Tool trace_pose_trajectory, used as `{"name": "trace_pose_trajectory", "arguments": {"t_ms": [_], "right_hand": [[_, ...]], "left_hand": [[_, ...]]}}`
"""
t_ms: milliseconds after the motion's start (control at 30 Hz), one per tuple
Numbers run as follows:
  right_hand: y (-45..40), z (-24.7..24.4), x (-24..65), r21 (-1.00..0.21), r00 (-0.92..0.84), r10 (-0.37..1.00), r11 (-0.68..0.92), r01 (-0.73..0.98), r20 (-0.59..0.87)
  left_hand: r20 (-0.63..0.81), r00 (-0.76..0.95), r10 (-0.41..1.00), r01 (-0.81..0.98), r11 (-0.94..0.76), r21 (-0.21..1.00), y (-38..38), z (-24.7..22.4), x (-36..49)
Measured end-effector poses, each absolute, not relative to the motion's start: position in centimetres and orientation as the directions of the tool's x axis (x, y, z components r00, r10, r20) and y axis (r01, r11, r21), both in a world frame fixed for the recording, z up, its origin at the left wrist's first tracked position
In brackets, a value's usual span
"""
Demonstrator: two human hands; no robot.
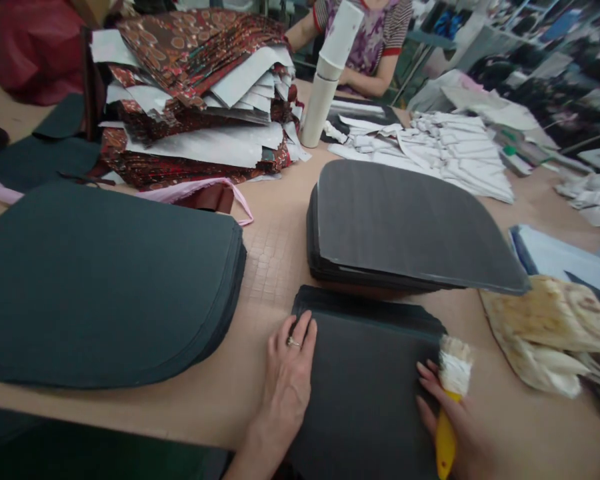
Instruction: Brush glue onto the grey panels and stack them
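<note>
My left hand (289,380), with a ring on one finger, lies along the left edge of a stack of dark sheets (365,393) in front of me. Its fingers are stretched out and rest on the top sheet. At the right edge of the same stack, my right hand (450,410) has a paintbrush (446,437) held in it, the fingertips touching the sheet. The brush has a yellow handle and pale, white-coated bristles pointing away from me. Just beyond the stack sits a pile of dark grey rounded panels (410,223).
Dark green rounded panels (105,280) are piled at left. Behind them rise patterned brown sheets (200,60) with white backing. A white tube (320,107) stands upright near white strips (440,147). A stained cloth (555,327) lies at right. Another person (365,47) sits across the table.
</note>
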State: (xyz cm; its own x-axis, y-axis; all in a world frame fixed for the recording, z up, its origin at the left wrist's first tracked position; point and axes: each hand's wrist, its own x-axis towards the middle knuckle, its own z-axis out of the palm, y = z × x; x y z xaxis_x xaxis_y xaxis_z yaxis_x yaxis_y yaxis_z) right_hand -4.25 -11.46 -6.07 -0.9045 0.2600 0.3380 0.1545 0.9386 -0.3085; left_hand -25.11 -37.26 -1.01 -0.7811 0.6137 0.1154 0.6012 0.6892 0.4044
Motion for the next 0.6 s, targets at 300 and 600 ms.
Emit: {"name": "trace_pose_trajectory", "arguments": {"t_ms": [300,600], "right_hand": [[-16.3,-3.0,-8.3,-0.361,-0.882,0.258,0.926,0.110,0.395],[-16.7,-3.3,-12.7,-0.500,-0.853,0.379,0.850,0.168,0.358]], "left_hand": [[0.022,-0.681,0.732,0.715,0.658,0.236,-37.4,-1.0,-25.9],[0.095,-0.668,0.738,0.741,0.647,0.182,-38.0,-2.1,-26.3]]}}
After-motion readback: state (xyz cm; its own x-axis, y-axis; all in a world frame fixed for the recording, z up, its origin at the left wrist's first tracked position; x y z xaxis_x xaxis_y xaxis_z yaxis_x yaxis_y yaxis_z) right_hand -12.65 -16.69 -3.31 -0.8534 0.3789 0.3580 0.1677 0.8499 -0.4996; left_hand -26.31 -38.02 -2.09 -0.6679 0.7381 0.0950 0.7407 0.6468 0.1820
